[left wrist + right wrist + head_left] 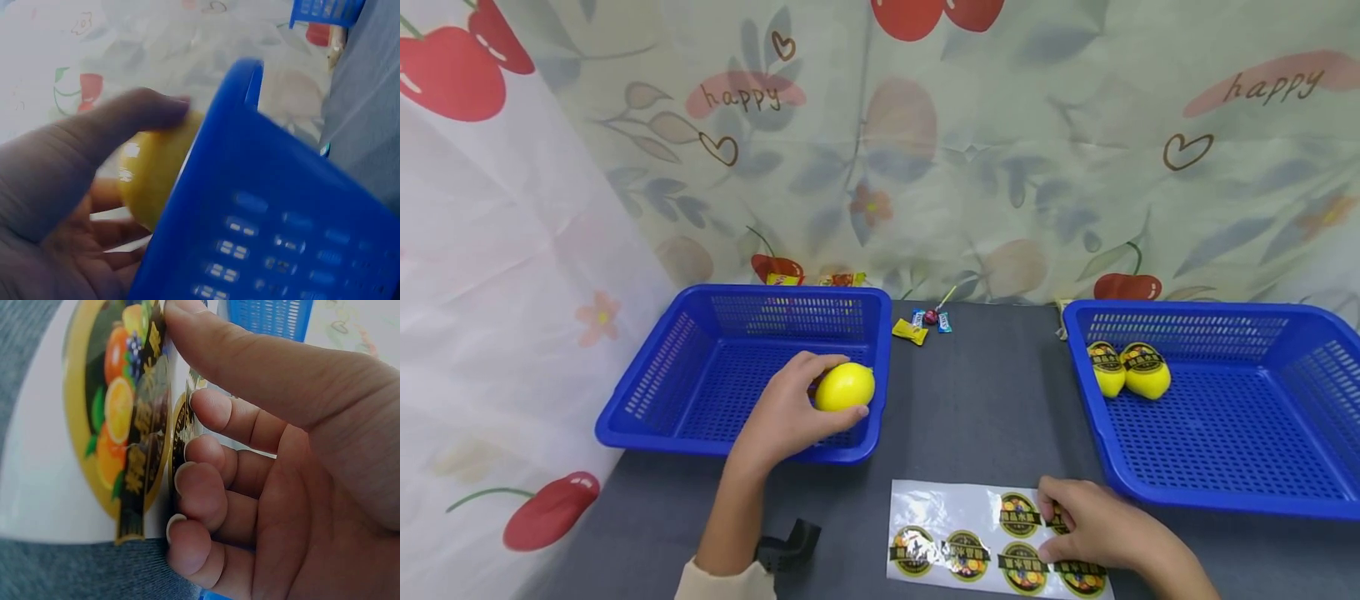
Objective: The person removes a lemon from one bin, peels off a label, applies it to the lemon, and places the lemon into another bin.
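Observation:
My left hand (837, 390) grips a bare yellow lemon (850, 382) just above the right rim of the left blue basket (647, 400). In the left wrist view the thumb and fingers (134, 109) wrap the lemon (153, 175) behind the basket wall (281, 206). My right hand (1051, 521) rests on a white sticker sheet (955, 517) at the table's front edge. Its thumb and curled fingertips (200, 403) pinch the edge of a round fruit sticker (122, 419). The right blue basket (1225, 500) holds two lemons (1108, 369) (1146, 371) that carry stickers.
Wrapped candies (910, 331) and a lollipop (932, 317) lie at the back between the baskets. More wrappers (842, 279) sit behind the left basket. A printed curtain (925, 167) hangs behind the table and along its left side. Several stickers stay on the sheet.

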The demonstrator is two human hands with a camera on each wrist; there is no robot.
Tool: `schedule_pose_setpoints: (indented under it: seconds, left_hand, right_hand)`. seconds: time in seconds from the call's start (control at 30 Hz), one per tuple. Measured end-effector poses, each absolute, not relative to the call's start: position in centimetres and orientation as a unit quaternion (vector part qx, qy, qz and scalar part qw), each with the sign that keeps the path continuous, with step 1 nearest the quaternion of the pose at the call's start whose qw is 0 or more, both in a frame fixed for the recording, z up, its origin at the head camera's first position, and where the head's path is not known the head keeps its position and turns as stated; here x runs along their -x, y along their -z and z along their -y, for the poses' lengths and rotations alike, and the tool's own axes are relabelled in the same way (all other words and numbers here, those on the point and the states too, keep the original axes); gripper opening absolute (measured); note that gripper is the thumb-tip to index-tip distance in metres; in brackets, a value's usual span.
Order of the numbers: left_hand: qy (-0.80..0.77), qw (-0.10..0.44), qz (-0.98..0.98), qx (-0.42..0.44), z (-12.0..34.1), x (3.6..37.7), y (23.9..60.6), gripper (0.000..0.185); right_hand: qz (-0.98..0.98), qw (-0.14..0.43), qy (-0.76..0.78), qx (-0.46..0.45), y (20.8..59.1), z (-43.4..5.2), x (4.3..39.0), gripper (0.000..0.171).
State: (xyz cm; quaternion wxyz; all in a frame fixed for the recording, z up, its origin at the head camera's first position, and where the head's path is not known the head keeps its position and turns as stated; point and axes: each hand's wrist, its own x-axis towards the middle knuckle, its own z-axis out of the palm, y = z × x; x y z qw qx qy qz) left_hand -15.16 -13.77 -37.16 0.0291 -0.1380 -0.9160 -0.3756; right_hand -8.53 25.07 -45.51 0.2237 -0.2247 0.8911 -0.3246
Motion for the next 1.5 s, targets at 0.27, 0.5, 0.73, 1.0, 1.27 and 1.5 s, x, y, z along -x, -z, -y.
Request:
schedule_pose_setpoints:
  seconds: [0.27,0.5,0.73,1.0,1.27,1.5]
  left_hand:
    - [0.524,0.102,0.825,0.187,9.8,14.1,37.3,0.06]
    - [0.608,-0.026,0.762,0.22,3.6,13.1,38.5,0.064]
    - [0.466,-0.034,0.869,0.164,-0.1,14.6,40.4,0.059]
    - [0.296,-0.047,0.943,0.143,-1.2,16.6,43.6,0.048]
    - [0.304,-0.043,0.942,0.14,-1.6,16.5,45.0,0.052]
    - [0.295,-0.045,0.946,0.126,-1.2,16.0,44.2,0.056]
  right_hand:
    - [-0.895,0.213,0.317,0.232,45.6,-25.1,8.6,0.042]
    - [-0.898,0.208,0.314,0.229,45.5,-25.4,8.5,0.043]
    - [-0.896,0.218,0.318,0.221,45.6,-25.3,8.5,0.043]
    - [-0.898,0.204,0.317,0.226,45.6,-25.1,8.5,0.043]
    - [-0.9,0.204,0.315,0.222,45.7,-25.1,8.4,0.043]
    - [-0.901,0.208,0.312,0.217,45.7,-25.0,8.4,0.043]
